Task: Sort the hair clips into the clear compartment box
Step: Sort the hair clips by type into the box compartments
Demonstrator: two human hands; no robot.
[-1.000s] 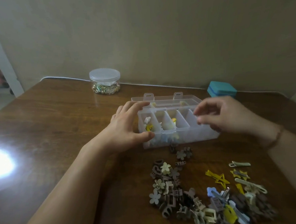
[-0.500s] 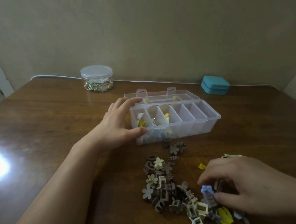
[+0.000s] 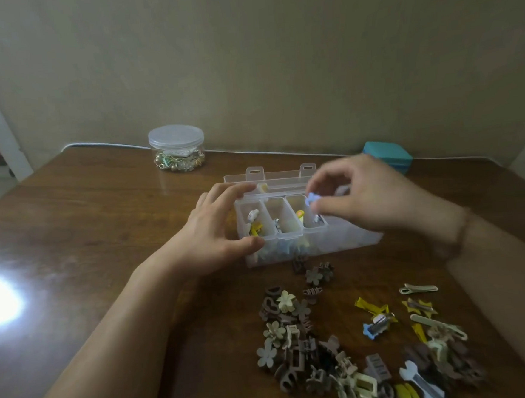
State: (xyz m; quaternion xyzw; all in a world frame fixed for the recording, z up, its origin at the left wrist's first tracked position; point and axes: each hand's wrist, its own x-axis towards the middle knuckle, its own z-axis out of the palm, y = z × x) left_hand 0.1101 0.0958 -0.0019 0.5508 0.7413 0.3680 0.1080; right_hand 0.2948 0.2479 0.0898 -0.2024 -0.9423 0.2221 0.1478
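Now mid-drop: left hand (image 3: 217, 233) gripping the clear compartment box (image 3: 303, 227) near the tabletop's (image 3: 102, 241) far edge, right hand (image 3: 357, 198) pinching a blue clip (image 3: 312, 199) above its compartments, next probably releasing into the matching one.

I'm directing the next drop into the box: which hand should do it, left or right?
Right. The right hand already pinches a small blue clip above the clear compartment box. The left hand is occupied with its grip on the box's left end.

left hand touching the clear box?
Touching. Head view: left hand grips the clear box, fingers on its back rim, thumb against its front wall.
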